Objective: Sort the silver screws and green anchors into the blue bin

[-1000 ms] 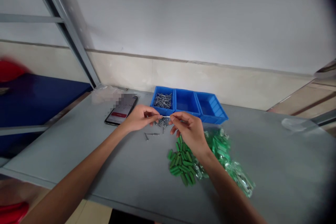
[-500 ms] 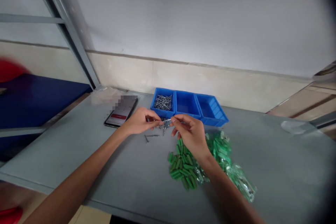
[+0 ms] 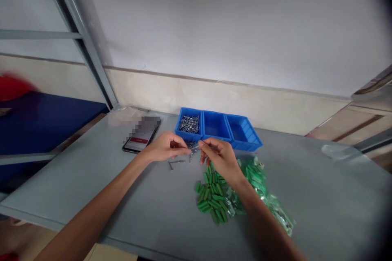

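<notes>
A small screw [image 3: 194, 147] is pinched by the right hand [image 3: 219, 157] above a little screw pile [image 3: 192, 145] by the blue bin [image 3: 179, 130], and the half-curled left hand [image 3: 167, 147] has been drawn back, what it holds being hidden.

A small-parts assembly workshop, grey metal workbench [image 3: 306, 187], blue plastic parts bins [image 3: 243, 134], loose screws [image 3: 189, 124], steel shelving frame [image 3: 82, 36]

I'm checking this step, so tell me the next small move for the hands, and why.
Probably the right hand should draw what looks like a screw clear of the loose screw pile. Its fingertips pinch that thin shaft directly above the pile, and the left hand closes in on the same spot, leaving little room.
</notes>
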A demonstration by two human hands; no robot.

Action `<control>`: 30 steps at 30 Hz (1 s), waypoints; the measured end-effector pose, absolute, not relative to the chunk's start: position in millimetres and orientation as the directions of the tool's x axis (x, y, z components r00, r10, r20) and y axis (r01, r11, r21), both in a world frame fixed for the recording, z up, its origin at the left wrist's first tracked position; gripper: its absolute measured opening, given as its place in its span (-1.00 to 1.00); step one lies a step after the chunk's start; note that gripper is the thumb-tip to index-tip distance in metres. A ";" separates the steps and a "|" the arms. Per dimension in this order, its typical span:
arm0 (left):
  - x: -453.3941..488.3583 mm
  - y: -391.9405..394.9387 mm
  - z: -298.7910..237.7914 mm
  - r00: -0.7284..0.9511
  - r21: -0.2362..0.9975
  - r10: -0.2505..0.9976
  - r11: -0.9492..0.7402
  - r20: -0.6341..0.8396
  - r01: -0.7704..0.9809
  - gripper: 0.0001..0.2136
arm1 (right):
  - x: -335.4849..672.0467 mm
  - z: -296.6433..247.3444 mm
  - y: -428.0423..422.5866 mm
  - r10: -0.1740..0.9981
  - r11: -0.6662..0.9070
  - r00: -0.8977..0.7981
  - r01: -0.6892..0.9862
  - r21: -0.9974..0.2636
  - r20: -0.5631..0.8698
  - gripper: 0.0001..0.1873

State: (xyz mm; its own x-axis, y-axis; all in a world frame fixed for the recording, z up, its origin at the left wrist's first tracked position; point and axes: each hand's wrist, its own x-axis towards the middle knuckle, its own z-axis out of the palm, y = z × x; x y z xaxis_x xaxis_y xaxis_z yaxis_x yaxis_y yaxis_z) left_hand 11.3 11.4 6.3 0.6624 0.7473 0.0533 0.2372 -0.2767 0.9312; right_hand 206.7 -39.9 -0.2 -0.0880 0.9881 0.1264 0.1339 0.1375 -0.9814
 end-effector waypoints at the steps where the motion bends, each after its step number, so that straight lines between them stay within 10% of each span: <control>1: 11.8 9.7 8.3 0.686 0.933 0.727 -0.266 0.028 0.244 -0.74 | 207.3 3.8 -40.8 0.986 0.151 -0.088 0.117 -0.982 0.142 -0.69; 9: -6.5 17.9 10.9 0.706 0.832 0.691 -0.294 -0.154 0.470 -0.68 | 198.1 56.5 -22.1 0.863 0.434 0.218 0.140 -0.890 0.455 -0.75; 17: -6.9 18.5 5.8 0.768 0.638 0.618 -0.525 -0.170 0.564 -0.80 | 182.8 14.0 10.5 0.823 0.222 0.347 0.533 -0.816 0.450 -0.69; 30: -3.6 19.2 3.4 0.768 0.708 0.628 -0.484 -0.128 0.514 -0.90 | 186.8 -7.4 -53.5 0.768 0.463 0.140 0.552 -0.693 0.625 -0.86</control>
